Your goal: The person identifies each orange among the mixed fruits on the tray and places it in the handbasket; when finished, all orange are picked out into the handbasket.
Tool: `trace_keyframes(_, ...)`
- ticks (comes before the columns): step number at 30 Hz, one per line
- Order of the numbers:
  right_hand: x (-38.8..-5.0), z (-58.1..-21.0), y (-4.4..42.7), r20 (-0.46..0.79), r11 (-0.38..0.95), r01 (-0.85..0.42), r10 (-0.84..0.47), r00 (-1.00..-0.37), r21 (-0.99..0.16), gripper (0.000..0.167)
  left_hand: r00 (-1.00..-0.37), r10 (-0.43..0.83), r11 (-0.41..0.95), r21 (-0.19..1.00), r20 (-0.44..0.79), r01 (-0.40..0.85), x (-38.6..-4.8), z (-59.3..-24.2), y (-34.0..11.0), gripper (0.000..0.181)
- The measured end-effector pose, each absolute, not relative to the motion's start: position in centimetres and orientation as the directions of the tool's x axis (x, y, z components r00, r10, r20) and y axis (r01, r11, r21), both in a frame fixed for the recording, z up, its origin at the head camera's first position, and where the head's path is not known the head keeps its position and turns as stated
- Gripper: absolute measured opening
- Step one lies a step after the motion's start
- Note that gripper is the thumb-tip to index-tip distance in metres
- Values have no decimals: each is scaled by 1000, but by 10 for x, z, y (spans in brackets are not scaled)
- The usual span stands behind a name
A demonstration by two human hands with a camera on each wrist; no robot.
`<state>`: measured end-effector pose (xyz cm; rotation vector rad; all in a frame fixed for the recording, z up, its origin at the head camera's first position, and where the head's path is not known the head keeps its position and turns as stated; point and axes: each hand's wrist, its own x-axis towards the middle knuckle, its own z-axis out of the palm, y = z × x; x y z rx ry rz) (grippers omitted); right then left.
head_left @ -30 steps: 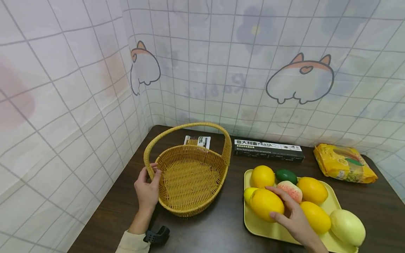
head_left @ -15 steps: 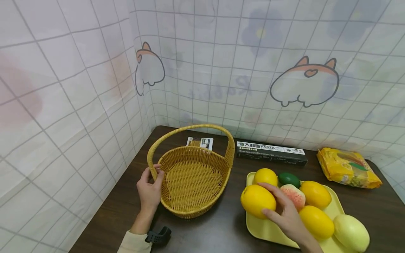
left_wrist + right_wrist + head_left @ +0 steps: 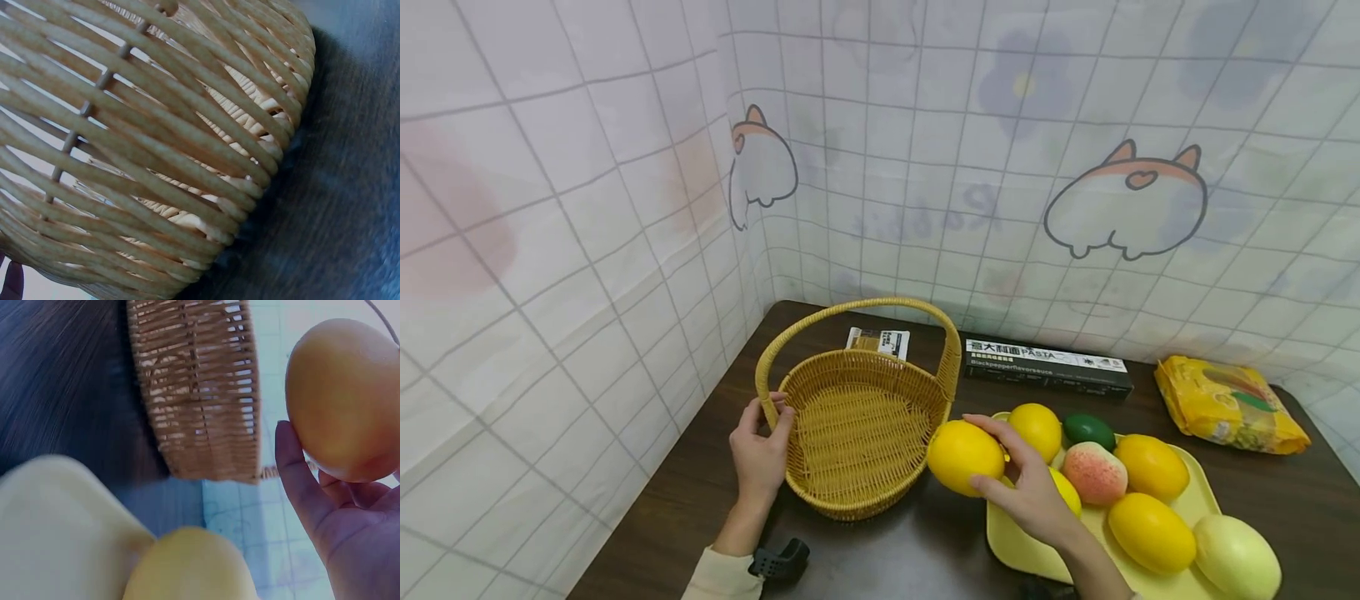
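Observation:
My left hand (image 3: pixel 760 458) holds the lower left end of the handle on a tan wicker basket (image 3: pixel 850 505). Nothing lies inside the basket. In the left wrist view the woven wall (image 3: pixel 156 137) fills most of the picture, with a dark fingertip (image 3: pixel 12 281) at the lower left. A large yellow-orange oval fruit (image 3: pixel 964 457) is gripped between the thumb and fingers of my right hand (image 3: pixel 1030 492), raised beside the basket's right rim. The right wrist view shows this fruit (image 3: pixel 344 400) apart from the wicker wall (image 3: pixel 200 394).
Right of the basket, a pale yellow tray (image 3: pixel 1026 542) bears several yellow fruits, a peach (image 3: pixel 1095 473), a dark green fruit (image 3: pixel 1088 431) and a pale green fruit (image 3: pixel 1236 554). Behind stand a pasta box (image 3: pixel 1047 367), a yellow packet (image 3: pixel 1228 404) and a small packet (image 3: pixel 880 342).
My right hand has lifted the yellow-orange fruit off the tray and carried it left to the basket's right side. The left hand keeps its hold on the handle. The view has shifted slightly.

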<state>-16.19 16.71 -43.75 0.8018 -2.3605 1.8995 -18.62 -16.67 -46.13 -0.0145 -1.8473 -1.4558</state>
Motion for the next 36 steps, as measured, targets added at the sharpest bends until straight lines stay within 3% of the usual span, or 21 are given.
trace_keyframes(22,-178,-439,104,411,96,-499,-447,-795,-861,59,-708,-431,341,827,560,447,-187,-462,-167,15)
trace_keyframes(28,-182,-441,83,405,85,-504,-487,-774,-860,60,-707,-434,347,828,558,440,-187,-463,-167,15)
trace_keyframes(36,-187,-437,61,317,182,-475,-539,-780,-861,58,-693,-426,370,811,582,453,-185,-461,-165,14)
